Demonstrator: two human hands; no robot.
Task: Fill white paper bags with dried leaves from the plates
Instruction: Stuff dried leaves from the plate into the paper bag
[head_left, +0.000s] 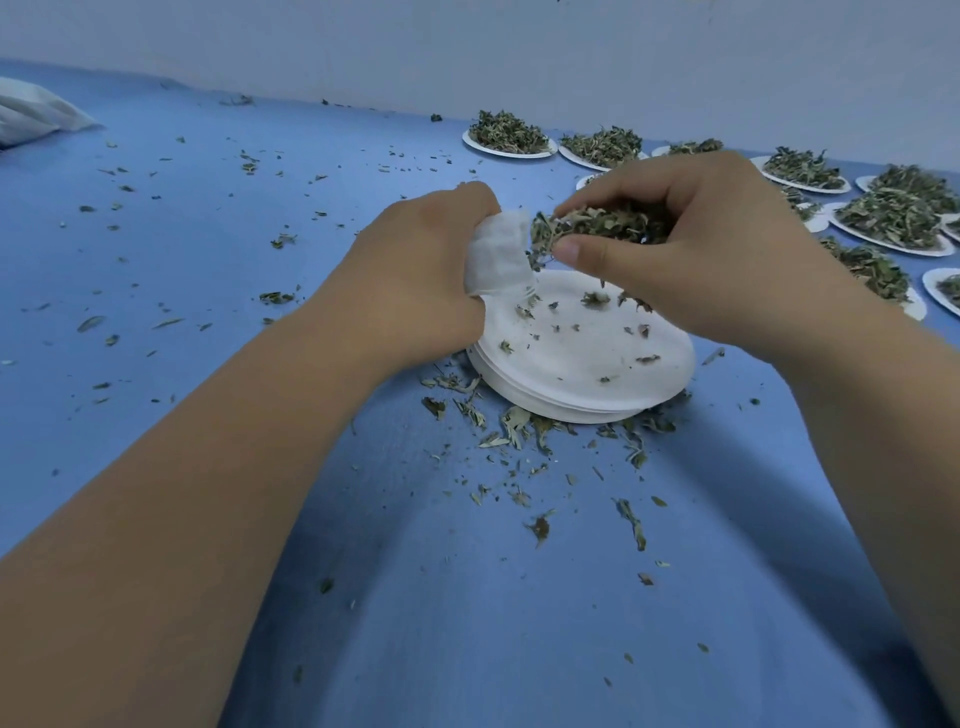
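Observation:
My left hand (415, 270) grips a small white paper bag (496, 254) above a stack of white paper plates (587, 358). My right hand (696, 249) holds a bunch of dried green leaves (597, 226) between thumb and fingers, its tip right at the bag's mouth. The top plate carries only a few leaf crumbs. Both hands hover over the stack's far half.
Several white plates heaped with dried leaves (509, 135) line the far right of the blue table (260, 218). Loose leaf bits (519, 426) lie scattered around the stack and across the table. A white bag or sack (31, 114) lies at the far left by the wall.

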